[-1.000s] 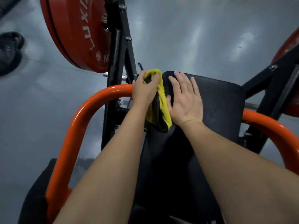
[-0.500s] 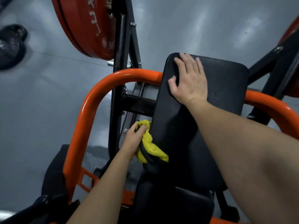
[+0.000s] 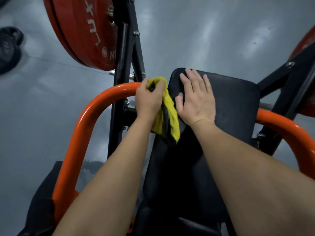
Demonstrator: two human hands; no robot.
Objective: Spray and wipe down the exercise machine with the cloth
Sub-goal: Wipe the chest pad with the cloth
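Observation:
The exercise machine has a black padded backrest (image 3: pixel 235 106) in the middle of the view and an orange tube frame (image 3: pixel 88 116) curving round it. My left hand (image 3: pixel 148 99) grips a yellow cloth (image 3: pixel 168 120) with a dark edge against the pad's upper left side. The cloth hangs down below my fist. My right hand (image 3: pixel 197 101) lies flat on the pad near its top left corner, fingers straight. No spray bottle is in view.
A red weight plate (image 3: pixel 80 31) hangs on a black upright post (image 3: pixel 122 65) at the upper left. Another red plate (image 3: pixel 305 53) and black struts are at the right edge. Dark round weights (image 3: pixel 8 48) lie on the grey floor at far left.
My left hand has carried the cloth from low on the pad's left edge back up to near its top. My right hand stays flat on the pad.

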